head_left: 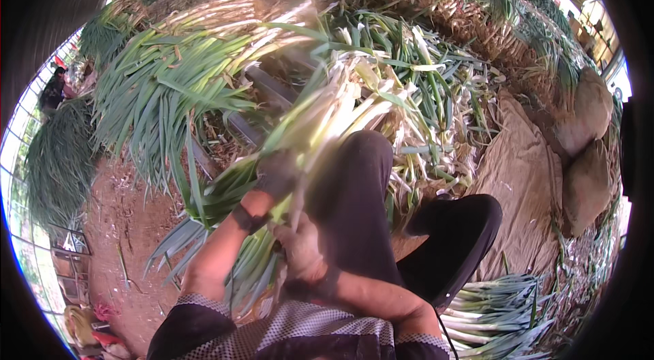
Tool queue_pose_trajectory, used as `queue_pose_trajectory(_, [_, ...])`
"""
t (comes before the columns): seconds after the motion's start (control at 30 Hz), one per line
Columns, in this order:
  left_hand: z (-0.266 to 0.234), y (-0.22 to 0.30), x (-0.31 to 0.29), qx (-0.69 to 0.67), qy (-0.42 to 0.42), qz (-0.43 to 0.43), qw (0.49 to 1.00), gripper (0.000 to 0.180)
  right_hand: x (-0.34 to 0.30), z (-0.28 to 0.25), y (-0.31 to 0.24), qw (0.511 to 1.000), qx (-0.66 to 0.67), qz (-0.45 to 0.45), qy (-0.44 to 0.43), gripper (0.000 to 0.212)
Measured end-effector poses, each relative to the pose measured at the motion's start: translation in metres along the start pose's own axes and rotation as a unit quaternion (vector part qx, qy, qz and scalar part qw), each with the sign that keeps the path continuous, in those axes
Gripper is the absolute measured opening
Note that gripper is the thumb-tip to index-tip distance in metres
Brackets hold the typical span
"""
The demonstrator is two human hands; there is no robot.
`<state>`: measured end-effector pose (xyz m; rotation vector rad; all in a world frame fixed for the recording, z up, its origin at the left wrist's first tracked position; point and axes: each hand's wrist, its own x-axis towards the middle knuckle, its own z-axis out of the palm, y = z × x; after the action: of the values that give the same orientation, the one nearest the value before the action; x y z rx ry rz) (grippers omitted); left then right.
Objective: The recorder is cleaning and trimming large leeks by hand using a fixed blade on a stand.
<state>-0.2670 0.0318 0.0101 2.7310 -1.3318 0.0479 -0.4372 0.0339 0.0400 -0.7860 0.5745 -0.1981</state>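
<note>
A bunch of green onions slants across my lap, pale stalks toward the far side and green leaves toward me. Around its leafy part my left hand, in a dark glove, is closed. Just below, my right hand is closed at the leaves of the same bunch, its fingers partly blurred. A pale strip, smeared by motion, rises from the right hand; I cannot tell whether it is a stalk or a finger. My bent knee is beside the stalks.
A big heap of green onions lies over dark metal bars at the left. Peeled leaf scraps pile up beyond my knees. Brown sacking and stuffed sacks are at the right. Cleaned green onions lie near right.
</note>
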Motion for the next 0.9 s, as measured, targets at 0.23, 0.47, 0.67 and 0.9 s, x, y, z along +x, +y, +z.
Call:
queue_pose_trajectory(0.23, [-0.001,-0.002,0.0,-0.232,0.021,0.017,0.972,0.047,-0.001,-0.012,0.007,0.999,-0.036,-0.018,0.012,0.04])
queue_pose_trajectory(0.47, [0.053,-0.042,0.016,-0.227,0.061,0.0,0.972,0.046,-0.022,-0.002,0.0,0.989,-0.147,0.016,0.019,0.031])
queue_pose_trajectory(0.67, [0.07,-0.055,-0.015,-0.148,0.032,0.043,0.988,0.048,-0.017,-0.006,-0.01,0.99,-0.134,-0.007,0.043,0.031])
queue_pose_trajectory(0.9, [0.016,-0.008,-0.065,0.031,0.027,0.008,0.999,0.065,-0.008,-0.017,-0.026,0.992,-0.117,0.041,0.037,0.038])
